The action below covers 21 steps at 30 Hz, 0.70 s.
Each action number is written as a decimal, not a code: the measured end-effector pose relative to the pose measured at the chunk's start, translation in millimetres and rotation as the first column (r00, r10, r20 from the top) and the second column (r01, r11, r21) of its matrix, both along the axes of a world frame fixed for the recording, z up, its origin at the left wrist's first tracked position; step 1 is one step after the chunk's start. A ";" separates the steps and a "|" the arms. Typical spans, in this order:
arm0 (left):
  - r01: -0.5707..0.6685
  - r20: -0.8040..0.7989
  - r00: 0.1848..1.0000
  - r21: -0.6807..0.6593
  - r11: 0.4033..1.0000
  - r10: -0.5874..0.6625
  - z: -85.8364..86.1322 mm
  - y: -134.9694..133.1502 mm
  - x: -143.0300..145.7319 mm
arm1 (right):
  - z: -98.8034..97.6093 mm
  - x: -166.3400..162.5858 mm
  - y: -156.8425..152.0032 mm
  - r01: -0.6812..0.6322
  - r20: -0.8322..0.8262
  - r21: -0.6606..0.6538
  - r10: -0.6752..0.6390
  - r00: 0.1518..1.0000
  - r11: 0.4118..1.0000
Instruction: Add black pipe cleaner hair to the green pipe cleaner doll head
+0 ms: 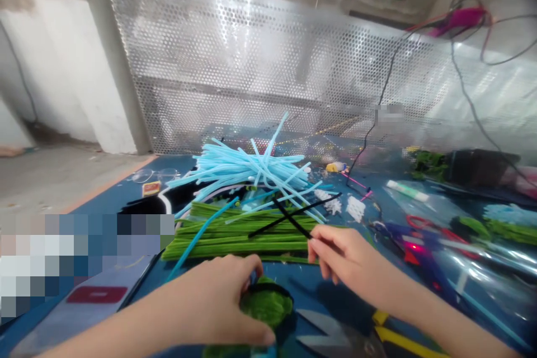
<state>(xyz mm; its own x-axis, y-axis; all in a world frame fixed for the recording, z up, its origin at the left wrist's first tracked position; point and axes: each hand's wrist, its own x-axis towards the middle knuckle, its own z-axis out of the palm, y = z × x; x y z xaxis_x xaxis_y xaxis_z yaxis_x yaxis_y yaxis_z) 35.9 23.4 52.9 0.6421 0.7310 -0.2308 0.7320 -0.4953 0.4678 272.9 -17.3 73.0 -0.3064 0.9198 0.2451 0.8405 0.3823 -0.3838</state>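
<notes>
My right hand [344,260] pinches the end of a black pipe cleaner [291,220] between thumb and fingertips. That stem slants up to the left and crosses another black pipe cleaner [268,228]. My left hand [226,299] curls around the left side of a round green fuzzy piece [268,306] with a dark rim, its thumb below and its fingers at the top edge. Just beyond both hands lies a thick bundle of green pipe cleaners [235,243]. Scissors [331,335] with yellow-and-black handles rest open under my right forearm.
Light blue pipe cleaners [251,168] are heaped behind the green bundle. Eyeglasses [155,175] and a small box [151,188] sit at the far left. A blue glue gun [423,260] with a red light lies at right. Perforated metal sheet [260,67] backs the table.
</notes>
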 end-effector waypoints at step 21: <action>-0.093 0.640 0.768 0.060 0.994 0.033 10.0 -5.4 15.5 | 55.7 -5.6 -2.1 -0.137 -0.067 0.433 0.184 0.981 0.891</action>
